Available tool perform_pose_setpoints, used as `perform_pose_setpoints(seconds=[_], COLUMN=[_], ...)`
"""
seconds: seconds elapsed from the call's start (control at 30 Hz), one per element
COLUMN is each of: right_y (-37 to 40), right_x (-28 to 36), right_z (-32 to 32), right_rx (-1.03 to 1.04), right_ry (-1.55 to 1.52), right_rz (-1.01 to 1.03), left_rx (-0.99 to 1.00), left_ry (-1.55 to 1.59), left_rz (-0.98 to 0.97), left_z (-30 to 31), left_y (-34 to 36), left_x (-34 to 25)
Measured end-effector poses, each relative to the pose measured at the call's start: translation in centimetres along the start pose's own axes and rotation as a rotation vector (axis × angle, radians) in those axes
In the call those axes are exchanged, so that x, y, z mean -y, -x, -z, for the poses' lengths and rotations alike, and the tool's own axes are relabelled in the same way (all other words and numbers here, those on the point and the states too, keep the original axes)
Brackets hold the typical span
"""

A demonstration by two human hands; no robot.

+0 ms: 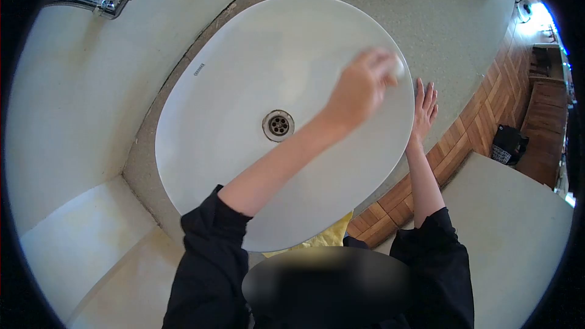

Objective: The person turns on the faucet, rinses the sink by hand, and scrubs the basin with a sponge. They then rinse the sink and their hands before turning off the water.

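Left wall [67, 116]: pale, plain, faint brownish staining. Near-left wall [85, 237]: off-white, yellowish patches, meeting the former at a corner. Floor [454, 140], right: brown wood, parquet pattern. Wooden furniture [543, 131], far right: brown, type unclear. Light [541, 19], far right: bright white glare.

On the counter [451, 30] there is one washbasin [304, 36] with one drain [278, 125]. The hands are two, left hand [361, 82] and right hand [425, 113], near the washbasin's right edge. Also one blurred white item [399, 69], two black sleeves [213, 244], one faucet [119, 1], one yellow cloth [332, 234], one black bag [510, 144].
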State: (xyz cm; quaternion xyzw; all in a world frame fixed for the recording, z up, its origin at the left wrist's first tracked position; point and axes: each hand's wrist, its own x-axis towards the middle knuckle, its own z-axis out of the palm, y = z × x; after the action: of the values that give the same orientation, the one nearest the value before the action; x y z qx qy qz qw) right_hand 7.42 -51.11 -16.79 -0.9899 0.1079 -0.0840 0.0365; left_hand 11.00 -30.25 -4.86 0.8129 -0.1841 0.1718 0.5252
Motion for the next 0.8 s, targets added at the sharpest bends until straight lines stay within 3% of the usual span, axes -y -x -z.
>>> perform_pose_setpoints(seconds=[0.07,0.23,0.33,0.4,0.47,0.57,0.63,0.7,0.77,0.8], right_y=[-0.3,-0.2,-0.2,0.0,-0.6,0.1,-0.2,-0.2,-0.2,-0.3], right_x=[0.3,0.2,0.3,0.3,0.3,0.2,0.4,0.3,0.2,0.3], right_z=[0.2,0.4,0.5,0.5,0.6,0.4,0.6,0.4,0.4,0.5], right_rx=[-0.001,-0.010,-0.004,-0.005,-0.019,-0.008,-0.012,-0.019,-0.026,-0.031], right_ry=[-0.016,-0.064,-0.054,-0.056,-0.051,-0.049,-0.074,-0.053,-0.049,-0.058], right_rz=[-0.007,-0.008,-0.012,-0.010,-0.003,-0.013,-0.012,0.001,0.010,0.010], left_rx=[-0.144,0.310,0.470,0.446,0.229,0.210,0.448,0.684,0.848,0.838], left_ry=[0.039,0.160,0.256,0.107,-0.019,0.043,0.206,0.232,0.296,0.268], left_rz=[0.082,0.171,0.166,0.051,0.056,0.131,0.084,0.180,0.299,0.298], left_z=[0.2,1.6,3.8,2.9,2.0,1.7,2.7,6.4,9.7,10.1], left_y=[-1.9,4.9,7.6,5.9,-0.2,0.2,4.7,8.1,10.6,11.0], left_x=[0.8,-4.6,-4.3,-1.8,0.4,0.4,-0.6,-3.2,-3.8,-3.5])
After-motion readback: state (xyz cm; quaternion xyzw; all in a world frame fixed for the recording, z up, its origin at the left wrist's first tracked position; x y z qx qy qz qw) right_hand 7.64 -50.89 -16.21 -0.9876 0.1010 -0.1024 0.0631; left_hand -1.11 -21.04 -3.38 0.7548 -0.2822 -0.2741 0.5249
